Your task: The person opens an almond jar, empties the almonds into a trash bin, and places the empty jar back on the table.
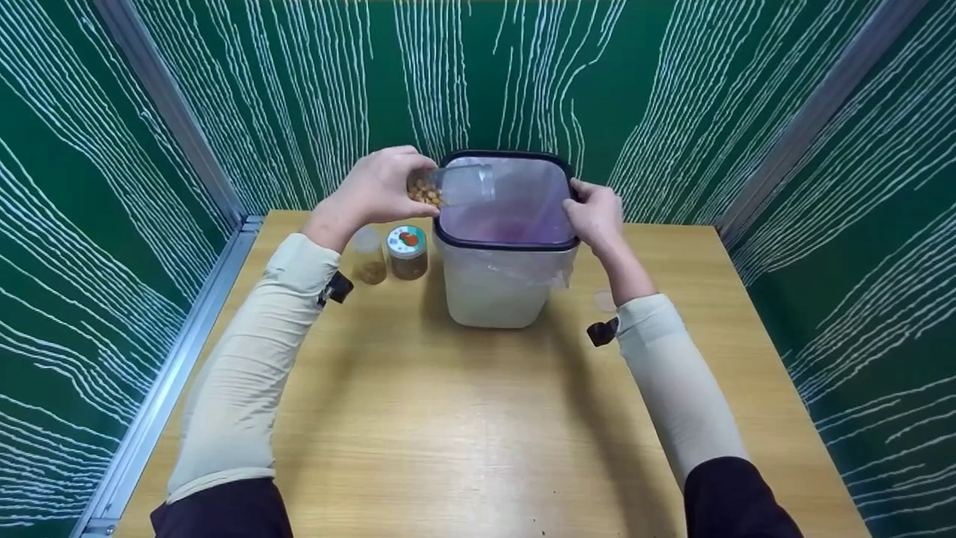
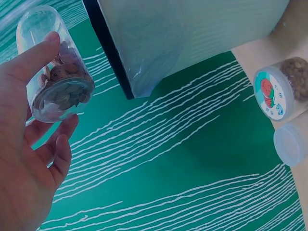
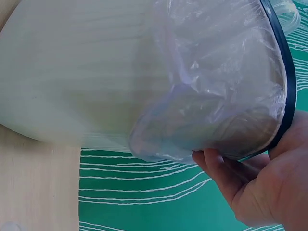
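Note:
My left hand (image 1: 382, 187) grips a clear plastic jar (image 1: 467, 185), tipped on its side with its mouth over the trash bin. Orange-brown pieces (image 1: 424, 193), like nuts or dried bits, lie in the jar's base end. In the left wrist view, thumb and fingers wrap round the jar (image 2: 60, 82). A pale trash bin (image 1: 497, 291) with a black rim stands upright, lined with a thin translucent bag (image 1: 515, 202) folded over the edge. My right hand (image 1: 597, 213) pinches the bin's right rim and bag, thumb inside; in the right wrist view its fingers (image 3: 219, 173) curl beneath the liner.
Left of the bin stand a jar with a green-and-white fruit label on its lid (image 1: 408, 239) and a narrower jar with a pale lid (image 1: 368, 240). A clear round disc (image 1: 605, 300) lies right of the bin. Green walls (image 1: 478, 75) edge the wooden table (image 1: 448, 433).

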